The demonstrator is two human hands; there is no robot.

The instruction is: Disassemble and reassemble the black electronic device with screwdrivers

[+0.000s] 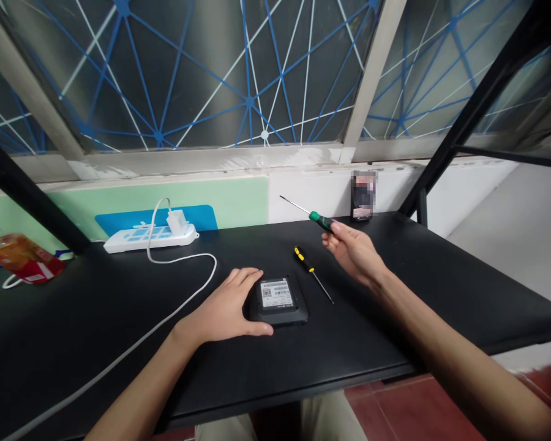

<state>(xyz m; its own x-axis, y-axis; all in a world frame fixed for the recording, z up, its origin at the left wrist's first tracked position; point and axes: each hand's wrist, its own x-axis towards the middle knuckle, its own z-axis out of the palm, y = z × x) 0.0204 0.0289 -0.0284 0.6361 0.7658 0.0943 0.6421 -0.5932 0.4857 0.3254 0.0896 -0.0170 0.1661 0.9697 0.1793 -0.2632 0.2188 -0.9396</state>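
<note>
A black, square-edged device lies on the dark table, its white label with a QR code facing up. My left hand spans its left side, fingers at the far edge and thumb along the near edge, steadying it. Raised above the table, my right hand is closed around the handle of a green-and-black screwdriver, whose thin shaft points up and to the left. Between the device and my right hand rests a second screwdriver, black and yellow, its tip toward me.
A white power strip with a plugged-in charger stands at the back left. Its white cable runs across the table's left side. A bottle with orange contents lies at far left. A small dark upright item, partly blurred, leans against the wall.
</note>
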